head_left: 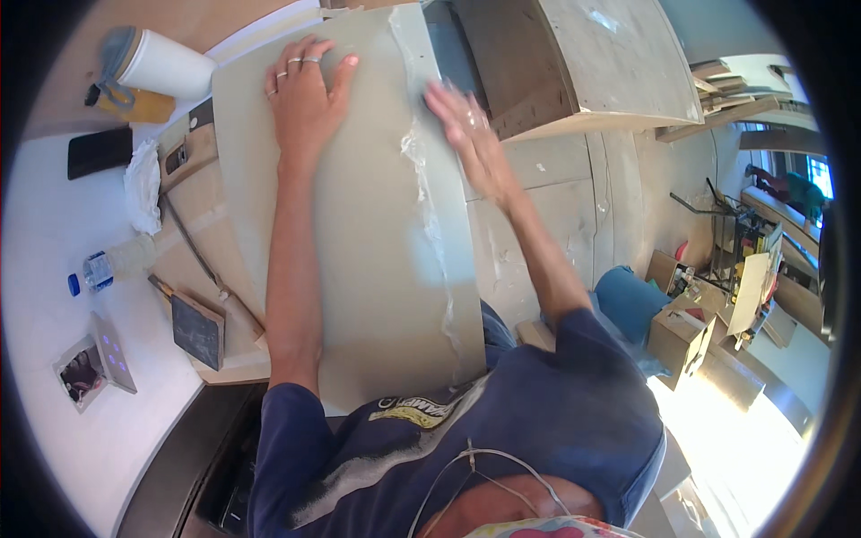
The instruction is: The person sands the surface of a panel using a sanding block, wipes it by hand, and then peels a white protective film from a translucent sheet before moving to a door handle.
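Observation:
A long grey-beige panel (359, 224) lies in front of me, reaching from the far side to my chest. Along its right part runs a wrinkled, ragged white strip (421, 179) that looks like glue or peeled film; I cannot tell which. My left hand (307, 94), with rings on it, rests on the panel's far left part, fingers loosely spread and thumb apart. At the panel's right edge is my right hand (465, 134), slightly blurred, its fingers stretched out beside the white strip. Whitish smears show on those fingers, and no tool is visible in them.
Left of the panel are a hand plane (186, 154), a black-faced block (197, 336), a plastic bottle (112, 264), a phone (99, 152) and a white tumbler (170, 65). A wooden cabinet box (619, 63) stands far right. Cardboard boxes (683, 345) and wood scraps are beyond my right arm.

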